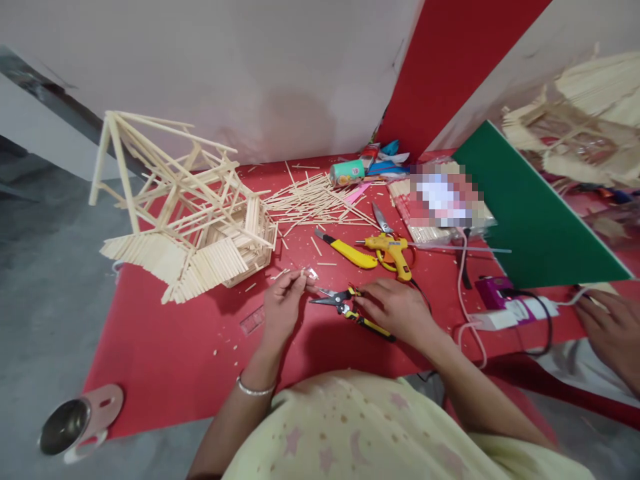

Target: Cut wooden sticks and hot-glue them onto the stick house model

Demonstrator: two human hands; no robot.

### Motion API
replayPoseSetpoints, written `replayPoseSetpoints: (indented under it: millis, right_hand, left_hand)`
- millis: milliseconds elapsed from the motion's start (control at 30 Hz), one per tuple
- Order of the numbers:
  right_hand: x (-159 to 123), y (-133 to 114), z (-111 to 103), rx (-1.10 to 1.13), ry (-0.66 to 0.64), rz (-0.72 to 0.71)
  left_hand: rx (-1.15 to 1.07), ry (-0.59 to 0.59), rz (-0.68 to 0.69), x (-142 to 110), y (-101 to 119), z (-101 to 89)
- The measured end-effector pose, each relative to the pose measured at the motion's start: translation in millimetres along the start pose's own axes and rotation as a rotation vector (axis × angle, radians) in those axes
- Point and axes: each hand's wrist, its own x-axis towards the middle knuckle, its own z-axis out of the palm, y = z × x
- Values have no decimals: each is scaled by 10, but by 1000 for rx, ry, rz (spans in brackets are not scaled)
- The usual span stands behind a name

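My left hand (283, 303) is closed in a pinch near the table's middle; what lies between its fingertips is too small to name. A little shiny clear piece (313, 273) shows just past those fingertips. My right hand (397, 307) grips black-and-yellow garden snips (341, 301), whose blades are apart and point toward my left hand. One handle extends below my right hand. To the left stands a frame model (175, 200) of thin wooden sticks with slatted panels. Loose wooden sticks (315, 203) lie in a pile behind my hands.
A yellow utility knife (350, 252), a yellow glue gun (393, 253) and scissors (383, 219) lie beyond my right hand. A green board (540, 227) leans at right, near a power adapter (500, 313). Another person's hand (613, 327) is far right. A mug (70, 427) stands front left.
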Motion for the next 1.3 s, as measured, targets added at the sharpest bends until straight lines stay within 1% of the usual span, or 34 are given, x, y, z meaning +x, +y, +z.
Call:
replayPoseSetpoints:
  millis: [100,167,433,633,733,800,867,1033,1200,1300]
  right_hand:
    - [-17,27,51,-24,44,44]
    - [3,31,58,-45,57,69]
    - [191,-132,23,-34,4,39]
    - [264,-177,46,-57,10,47]
    - [298,-171,58,-68,71,31]
    - [358,-159,54,-109,142,37]
    - [444,-145,47,-165,173,43]
    - [627,-167,99,-265,145,59]
    - [677,-216,191,-327,148,108]
    - [709,-213,216,-365,124,115]
  left_hand:
    - [5,-23,-18,-5,-6,-2]
    - [-6,-19,-22,-8,3,6]
    - [-102,-25,-39,-28,-69,-13]
    - [-116,-11,-49,-28,-66,-42]
    - [-128,5,-52,-30,-59,-41]
    - [-135,18,-51,-31,-59,-42]
    - [-133,19,-48,-30,-58,-49]
    - [-131,35,-45,-13,-65,-87]
    - [-124,46,-131,-4,-83,-96]
    - [-119,37,-131,-2,-76,-88]
